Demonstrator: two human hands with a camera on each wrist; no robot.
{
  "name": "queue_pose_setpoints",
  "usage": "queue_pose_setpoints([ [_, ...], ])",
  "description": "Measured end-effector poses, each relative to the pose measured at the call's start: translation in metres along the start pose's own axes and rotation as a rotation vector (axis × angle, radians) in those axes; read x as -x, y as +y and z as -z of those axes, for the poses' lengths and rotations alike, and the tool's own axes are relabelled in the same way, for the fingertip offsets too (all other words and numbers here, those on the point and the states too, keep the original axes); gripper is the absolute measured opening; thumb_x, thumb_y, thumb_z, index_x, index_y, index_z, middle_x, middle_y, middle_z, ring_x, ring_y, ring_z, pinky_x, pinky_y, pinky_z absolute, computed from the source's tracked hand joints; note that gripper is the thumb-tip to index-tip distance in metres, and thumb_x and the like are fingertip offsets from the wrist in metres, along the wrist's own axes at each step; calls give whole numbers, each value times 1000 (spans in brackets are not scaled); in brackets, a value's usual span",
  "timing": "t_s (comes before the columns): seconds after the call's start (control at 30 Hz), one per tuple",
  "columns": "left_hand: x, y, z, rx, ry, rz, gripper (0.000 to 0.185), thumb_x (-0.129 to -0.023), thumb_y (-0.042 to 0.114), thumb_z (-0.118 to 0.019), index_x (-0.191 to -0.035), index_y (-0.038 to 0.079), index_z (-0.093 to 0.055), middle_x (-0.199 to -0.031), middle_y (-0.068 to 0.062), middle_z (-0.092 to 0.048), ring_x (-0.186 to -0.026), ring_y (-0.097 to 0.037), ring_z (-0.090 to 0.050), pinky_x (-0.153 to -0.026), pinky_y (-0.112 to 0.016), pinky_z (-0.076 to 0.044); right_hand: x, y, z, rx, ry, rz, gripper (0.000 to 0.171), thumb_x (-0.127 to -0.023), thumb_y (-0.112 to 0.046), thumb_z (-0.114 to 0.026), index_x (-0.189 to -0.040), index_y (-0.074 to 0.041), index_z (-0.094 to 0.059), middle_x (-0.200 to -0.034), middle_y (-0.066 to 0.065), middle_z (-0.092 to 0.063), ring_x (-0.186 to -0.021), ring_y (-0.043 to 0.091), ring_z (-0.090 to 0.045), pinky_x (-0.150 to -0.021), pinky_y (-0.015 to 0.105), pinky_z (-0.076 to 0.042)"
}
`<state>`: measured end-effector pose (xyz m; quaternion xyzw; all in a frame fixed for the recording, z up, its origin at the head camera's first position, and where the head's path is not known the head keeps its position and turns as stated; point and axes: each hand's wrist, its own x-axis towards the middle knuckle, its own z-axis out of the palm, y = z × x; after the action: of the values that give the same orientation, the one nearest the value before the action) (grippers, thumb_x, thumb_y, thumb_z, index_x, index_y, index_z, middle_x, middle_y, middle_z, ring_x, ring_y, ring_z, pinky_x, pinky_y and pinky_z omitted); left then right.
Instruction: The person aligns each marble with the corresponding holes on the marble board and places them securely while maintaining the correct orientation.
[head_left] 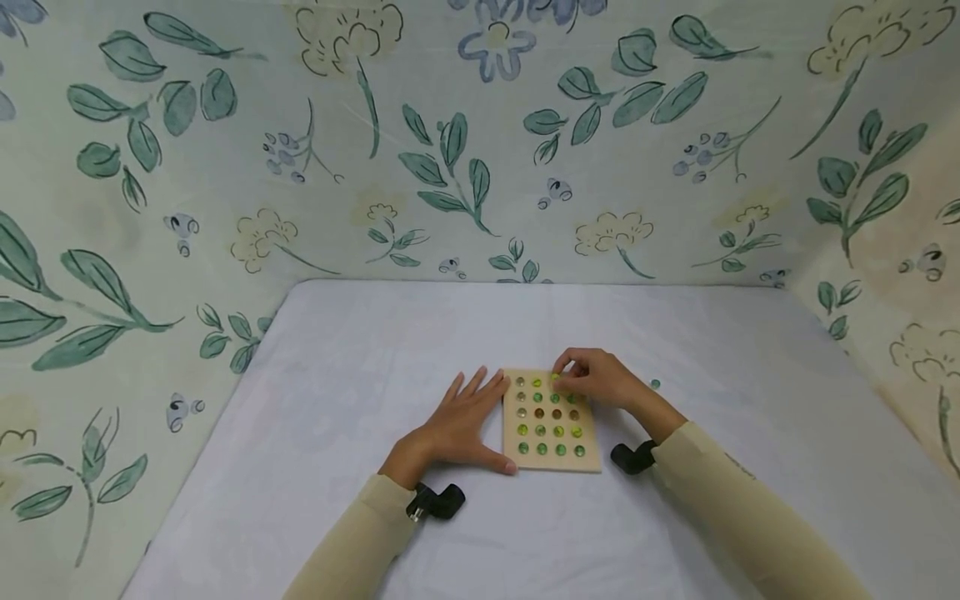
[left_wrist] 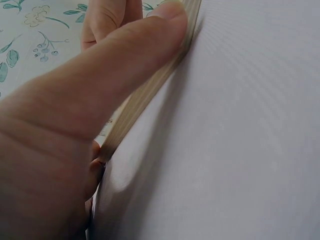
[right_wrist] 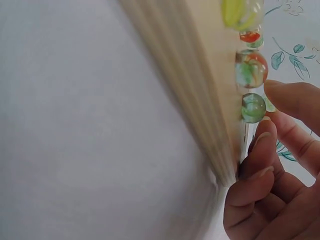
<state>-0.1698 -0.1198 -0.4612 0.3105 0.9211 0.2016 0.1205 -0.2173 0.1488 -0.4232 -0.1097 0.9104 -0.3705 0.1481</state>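
Observation:
A square wooden board [head_left: 551, 459] lies on the table, bearing rows of glass marbles. The marbles are green, yellow-green, reddish-brown and clear. My left hand [head_left: 467, 425] is spread along the board's left side, with the thumb on its near left corner and the fingertips at its far left corner. Over the far right part of the board, my right hand [head_left: 596, 377] pinches a yellow-green marble [head_left: 556, 377] between thumb and index finger. From the right wrist, that marble is mostly hidden behind a green marble [right_wrist: 253, 108]; the other fingers are curled by the board's edge.
A loose green marble [head_left: 656, 384] lies on the white tablecloth [head_left: 390, 333], just right of my right hand. Floral cloth [head_left: 495, 167] stands behind and at the sides. Each wrist carries a small black camera, the right one [head_left: 633, 457] close to the board.

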Motion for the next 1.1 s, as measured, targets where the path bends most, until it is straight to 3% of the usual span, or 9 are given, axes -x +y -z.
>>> queue_pose_setpoints([
  [0.6,1,0,-1,21,10,-12,127,-63,80,-67,-157,18,-7,-162,3,-4,-148,-20,7,-117,-44,9,3,2,-1,3,7,-9,17,-88,-23,-71,-102,-14,-66,-79,5,-62,-69,20,-53,-60,30,-45],
  [1.1,1,2,-1,2,9,-3,127,-63,81,-66,-157,19,-7,-162,4,-2,-148,-19,8,-118,-44,9,22,18,19,52,69,19,16,-88,-21,-71,-101,-13,-67,-79,5,-59,-68,20,-50,-57,30,-43],
])
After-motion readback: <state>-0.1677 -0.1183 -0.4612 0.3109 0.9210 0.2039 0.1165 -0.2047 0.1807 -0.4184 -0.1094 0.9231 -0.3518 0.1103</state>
